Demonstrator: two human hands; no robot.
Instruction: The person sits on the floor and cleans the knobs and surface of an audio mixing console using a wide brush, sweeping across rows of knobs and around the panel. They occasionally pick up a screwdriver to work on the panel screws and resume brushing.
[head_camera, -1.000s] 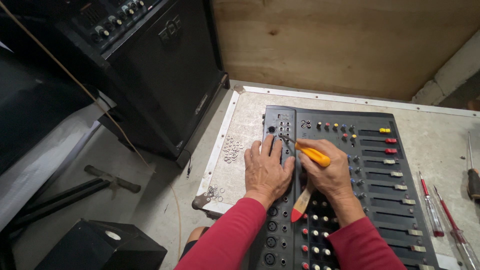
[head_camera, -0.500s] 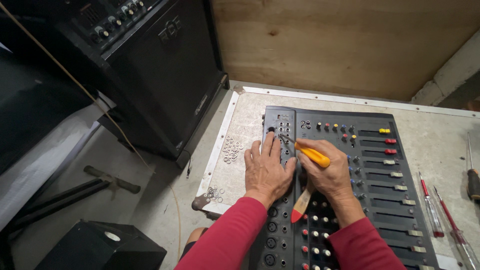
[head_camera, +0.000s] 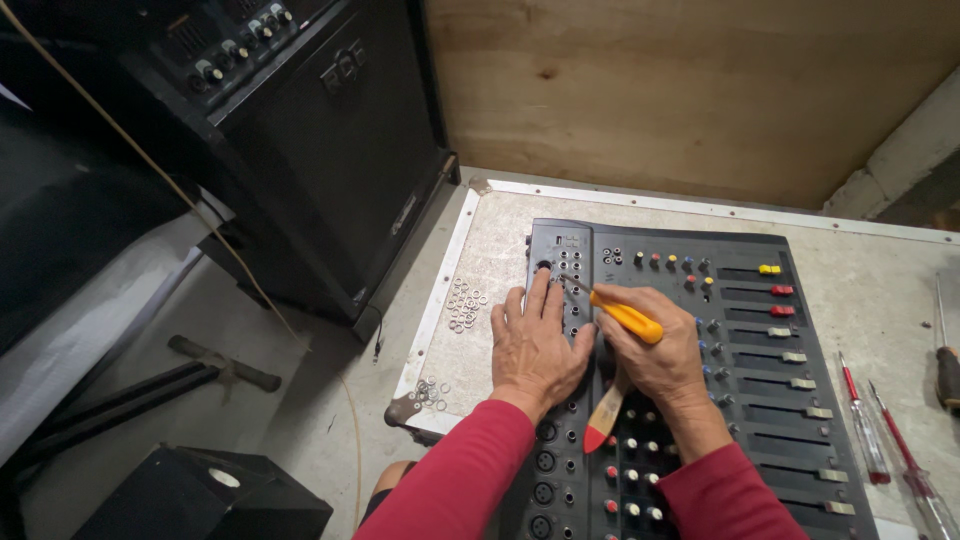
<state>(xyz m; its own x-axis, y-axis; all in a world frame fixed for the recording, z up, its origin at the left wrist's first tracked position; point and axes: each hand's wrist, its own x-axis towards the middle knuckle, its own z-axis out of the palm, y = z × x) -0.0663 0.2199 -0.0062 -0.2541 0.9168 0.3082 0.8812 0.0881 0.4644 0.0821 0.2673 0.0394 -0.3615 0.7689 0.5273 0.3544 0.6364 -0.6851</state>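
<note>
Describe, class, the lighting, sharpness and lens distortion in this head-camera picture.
Head view: soft, even light on the mixer, no harsh glare; the left hand and the right hand holding the orange screwdriver are sharp; the black amplifier sinks into shadow at upper left; the table's metal edge bows slightly, a wide-angle effect.

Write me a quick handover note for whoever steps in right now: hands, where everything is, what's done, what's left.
Left hand: flat on the audio mixer, steadying it.
Right hand: grip on the orange-handled screwdriver, tip at the mixer's upper left corner; a paintbrush lies under this hand.
Washers are piled on the table left of the mixer; more sit near the table's corner.
Two red-handled screwdrivers lie at the right.
Left: the fastener under the tip.
</note>
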